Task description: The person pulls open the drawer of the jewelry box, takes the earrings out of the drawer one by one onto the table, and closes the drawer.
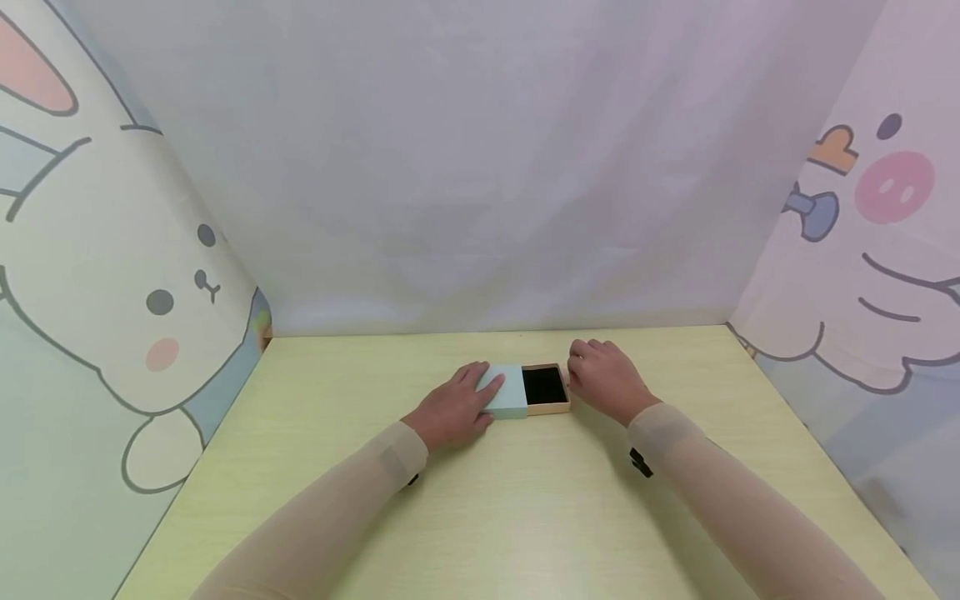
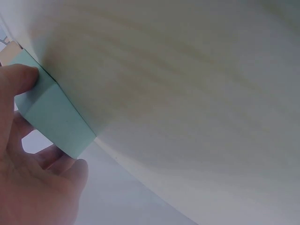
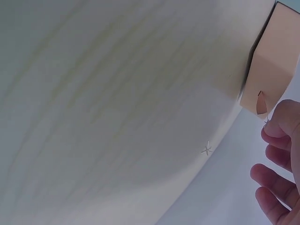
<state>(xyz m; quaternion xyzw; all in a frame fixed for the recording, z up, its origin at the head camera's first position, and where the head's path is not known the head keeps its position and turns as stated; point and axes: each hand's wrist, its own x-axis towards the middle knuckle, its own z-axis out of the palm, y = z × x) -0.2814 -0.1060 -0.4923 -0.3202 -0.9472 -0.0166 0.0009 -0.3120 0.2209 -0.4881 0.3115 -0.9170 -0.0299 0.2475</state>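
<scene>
A small drawer box lies on the table, made of a pale blue sleeve (image 1: 509, 392) and a peach inner drawer (image 1: 548, 409) with black lining. The drawer sticks out of the sleeve's right side, and its visible part holds only the lining. My left hand (image 1: 453, 406) holds the sleeve from the left, thumb on the near side and fingers round the far side. At the drawer's right end, my right hand (image 1: 606, 379) pinches a thin ribbon pull (image 3: 262, 104) between thumb and forefinger. Its other fingers are loosely curled.
The box stands toward the back of a light wooden table (image 1: 525, 517). A pale curtain (image 1: 480, 167) hangs behind it, with cartoon-printed panels (image 1: 112, 275) at both sides. A tiny star-shaped thing or mark (image 3: 206, 149) shows near the table edge in the right wrist view.
</scene>
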